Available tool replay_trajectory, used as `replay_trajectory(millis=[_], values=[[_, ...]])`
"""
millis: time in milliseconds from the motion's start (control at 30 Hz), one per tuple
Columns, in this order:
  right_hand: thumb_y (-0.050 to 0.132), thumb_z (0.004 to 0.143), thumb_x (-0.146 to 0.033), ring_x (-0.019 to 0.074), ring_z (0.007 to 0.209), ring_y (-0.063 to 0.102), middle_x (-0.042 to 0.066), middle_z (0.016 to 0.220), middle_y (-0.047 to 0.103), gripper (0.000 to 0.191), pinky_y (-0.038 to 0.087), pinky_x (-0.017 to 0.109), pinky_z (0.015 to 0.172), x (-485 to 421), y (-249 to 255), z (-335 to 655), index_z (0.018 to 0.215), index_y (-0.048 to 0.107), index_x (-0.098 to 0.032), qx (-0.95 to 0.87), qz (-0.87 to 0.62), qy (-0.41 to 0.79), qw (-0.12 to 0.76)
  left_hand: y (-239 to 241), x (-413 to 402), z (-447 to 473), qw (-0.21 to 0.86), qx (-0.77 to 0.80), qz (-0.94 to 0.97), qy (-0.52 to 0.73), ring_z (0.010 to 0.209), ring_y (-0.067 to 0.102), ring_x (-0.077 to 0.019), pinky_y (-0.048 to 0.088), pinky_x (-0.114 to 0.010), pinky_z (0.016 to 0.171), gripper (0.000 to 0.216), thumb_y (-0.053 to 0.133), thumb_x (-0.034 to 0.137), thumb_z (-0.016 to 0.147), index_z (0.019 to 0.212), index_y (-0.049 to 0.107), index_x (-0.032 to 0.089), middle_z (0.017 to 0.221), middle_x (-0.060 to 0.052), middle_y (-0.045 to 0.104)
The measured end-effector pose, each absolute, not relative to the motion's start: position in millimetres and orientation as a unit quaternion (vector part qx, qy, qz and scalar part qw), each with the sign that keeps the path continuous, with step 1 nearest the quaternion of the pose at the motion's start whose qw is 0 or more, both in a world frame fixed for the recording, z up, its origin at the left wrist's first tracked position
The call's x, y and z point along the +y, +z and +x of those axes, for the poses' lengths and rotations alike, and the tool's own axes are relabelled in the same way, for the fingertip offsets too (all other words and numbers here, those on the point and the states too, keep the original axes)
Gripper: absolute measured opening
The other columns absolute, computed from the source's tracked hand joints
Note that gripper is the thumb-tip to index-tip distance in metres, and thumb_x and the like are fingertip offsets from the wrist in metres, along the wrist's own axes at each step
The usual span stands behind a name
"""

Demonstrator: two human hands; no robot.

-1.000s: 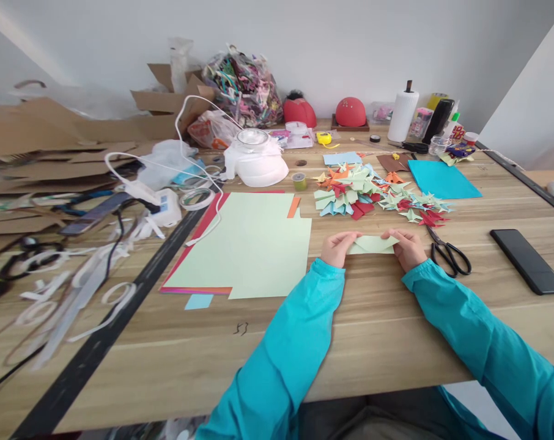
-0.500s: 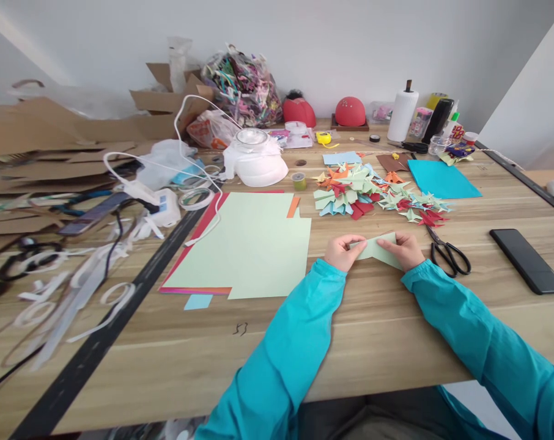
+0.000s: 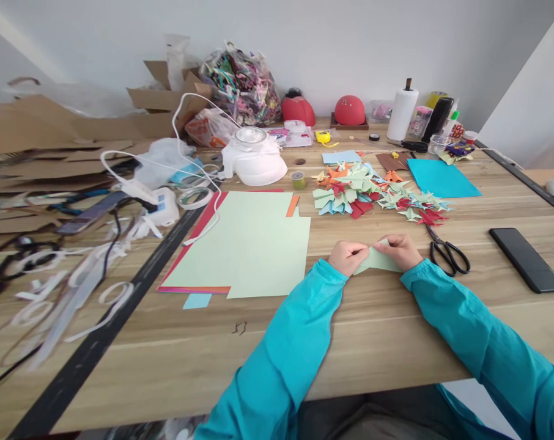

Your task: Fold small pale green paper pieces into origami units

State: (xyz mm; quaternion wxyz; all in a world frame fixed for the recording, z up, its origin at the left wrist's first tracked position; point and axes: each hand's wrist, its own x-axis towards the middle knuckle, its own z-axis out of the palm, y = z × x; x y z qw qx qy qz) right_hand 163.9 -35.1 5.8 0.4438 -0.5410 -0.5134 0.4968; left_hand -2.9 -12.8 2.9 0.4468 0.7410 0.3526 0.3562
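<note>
A small piece of pale green paper (image 3: 378, 261), with a fold in it, is held just above the wooden table. My left hand (image 3: 349, 257) pinches its left end between thumb and fingers. On the other side, my right hand (image 3: 402, 250) grips the upper right part, its fingertips close to the left ones. Fingers hide some of the paper. Beyond my hands lies a pile of folded paper cranes (image 3: 354, 186) in green, red, orange and blue. Black-handled scissors (image 3: 449, 253) rest right of my right hand, blades toward the cranes.
Large sheets of pale green paper (image 3: 244, 250) lie stacked over red ones at the left. A black phone (image 3: 528, 260) is at the far right. Behind it lies a bright blue sheet (image 3: 443, 178). A power strip (image 3: 164, 208) with white cables and a thread spool (image 3: 298, 179) stand further back.
Both hands have drawn closer together at the paper's upper edge. The green paper has shifted from a spread, angled shape to a more bunched one between the fingers.
</note>
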Motion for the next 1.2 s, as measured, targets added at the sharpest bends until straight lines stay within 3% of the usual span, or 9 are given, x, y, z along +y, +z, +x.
replay_trajectory(millis=[267, 467, 600, 767, 933, 1100, 1200], values=[[0.074, 0.054, -0.041, 0.0113, 0.048, 0.052, -0.001, 0.053, 0.062, 0.026, 0.038, 0.024, 0.047, -30.4, -1.5, 169.3, 0.06, 0.067, -0.016, -0.433, -0.537, 0.512, 0.513, 3.5, -1.3, -15.3, 0.45, 0.382, 0.717, 0.37, 0.059, 0.057, -0.0141, 0.042, -0.022, 0.055, 0.019, 0.052, 0.025, 0.067, 0.06, 0.067, 0.015, 0.061, -0.002, 0.065], [0.077, 0.05, -0.037, 0.0143, 0.05, 0.057, -0.001, 0.056, 0.065, 0.025, 0.044, 0.026, 0.049, -24.4, -1.0, 174.6, 0.058, 0.064, -0.018, -0.313, -0.533, 0.52, 0.59, 5.4, 4.2, -24.9, 0.546, 0.402, 0.59, 0.438, 0.046, 0.056, -0.0131, 0.047, -0.025, 0.051, 0.017, 0.054, 0.025, 0.064, 0.056, 0.064, 0.014, 0.049, -0.002, 0.061], [0.078, 0.049, -0.036, 0.0143, 0.05, 0.058, 0.0, 0.055, 0.064, 0.026, 0.045, 0.026, 0.049, -22.6, 0.9, 175.3, 0.06, 0.064, -0.018, -0.27, -0.512, 0.522, 0.626, 7.0, 6.4, -23.6, 0.552, 0.408, 0.523, 0.504, 0.045, 0.056, -0.0124, 0.048, -0.026, 0.05, 0.018, 0.057, 0.028, 0.064, 0.058, 0.062, 0.012, 0.05, -0.003, 0.06], [0.077, 0.051, -0.039, 0.0131, 0.048, 0.055, -0.001, 0.053, 0.063, 0.026, 0.043, 0.025, 0.048, -27.5, -1.7, 167.2, 0.06, 0.064, -0.018, -0.317, -0.512, 0.527, 0.6, 3.5, 0.4, -6.6, 0.572, 0.395, 0.527, 0.489, 0.057, 0.057, -0.0126, 0.047, -0.025, 0.056, 0.031, 0.069, 0.034, 0.057, 0.08, 0.067, 0.012, 0.063, -0.003, 0.065], [0.075, 0.053, -0.038, 0.0125, 0.05, 0.053, -0.001, 0.055, 0.062, 0.024, 0.04, 0.025, 0.049, -32.0, -2.2, 164.1, 0.061, 0.065, -0.018, -0.396, -0.521, 0.504, 0.563, 3.4, -5.4, -0.4, 0.549, 0.419, 0.553, 0.466, 0.055, 0.053, -0.0122, 0.043, -0.024, 0.054, 0.025, 0.068, 0.036, 0.058, 0.065, 0.066, 0.012, 0.058, -0.002, 0.062], [0.07, 0.058, -0.035, 0.0108, 0.054, 0.049, -0.001, 0.056, 0.06, 0.018, 0.038, 0.024, 0.054, -37.7, 3.7, 161.8, 0.059, 0.065, -0.017, -0.537, -0.503, 0.505, 0.452, 6.3, -5.2, -4.1, 0.546, 0.438, 0.528, 0.482, 0.048, 0.045, -0.0084, 0.036, -0.021, 0.046, 0.027, 0.066, 0.039, 0.059, 0.055, 0.059, 0.013, 0.048, 0.002, 0.053], [0.064, 0.064, -0.038, 0.0101, 0.053, 0.046, -0.002, 0.056, 0.057, 0.021, 0.035, 0.023, 0.051, -40.3, 4.6, 159.3, 0.062, 0.065, -0.017, -0.56, -0.504, 0.497, 0.431, 6.1, -9.0, -1.0, 0.558, 0.436, 0.539, 0.457, 0.046, 0.043, -0.0079, 0.034, -0.02, 0.043, 0.03, 0.067, 0.041, 0.058, 0.054, 0.057, 0.013, 0.047, 0.002, 0.051]])
